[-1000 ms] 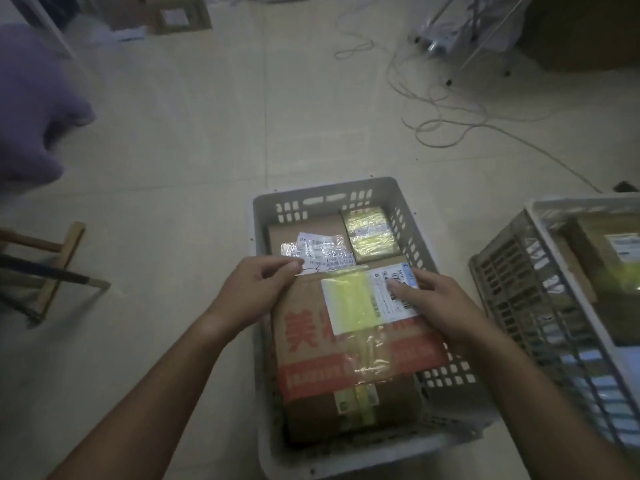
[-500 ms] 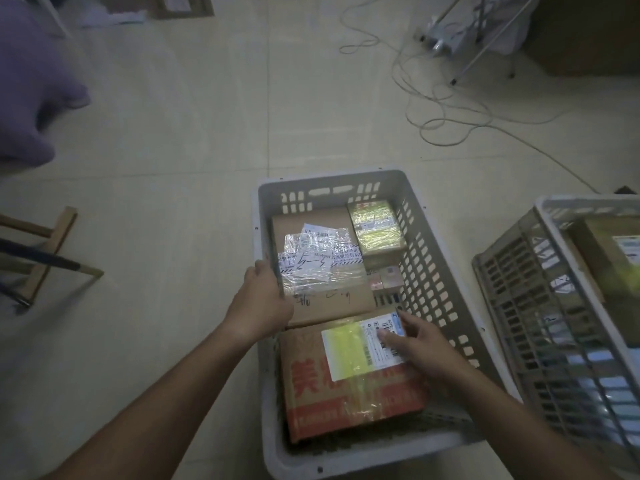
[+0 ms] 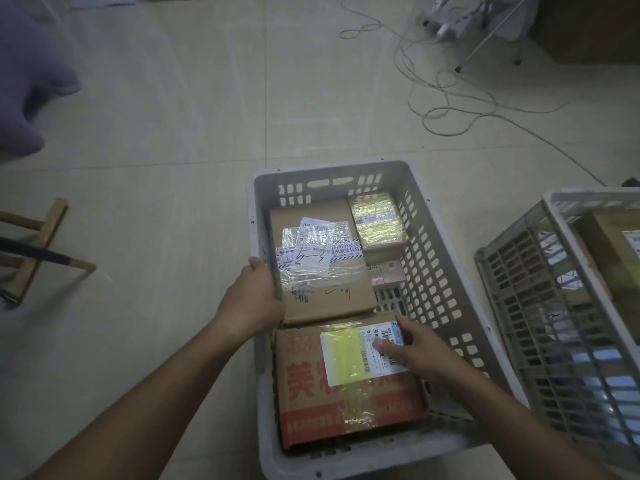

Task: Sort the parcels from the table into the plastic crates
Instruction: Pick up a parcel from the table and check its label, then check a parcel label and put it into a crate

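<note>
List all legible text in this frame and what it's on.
"美": large red character on the near cardboard box in the grey crate; the characters after it are cut off by tape.
White shipping label on that box, under the right hand: barcode, print too small.
Taped brown box: printed strip and handwriting, unreadable.
Yellow-wrapped box: label blurred.

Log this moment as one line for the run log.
red-printed parcel lies in grey crate | right hand fingers on its label | left hand at crate's left wall
</note>
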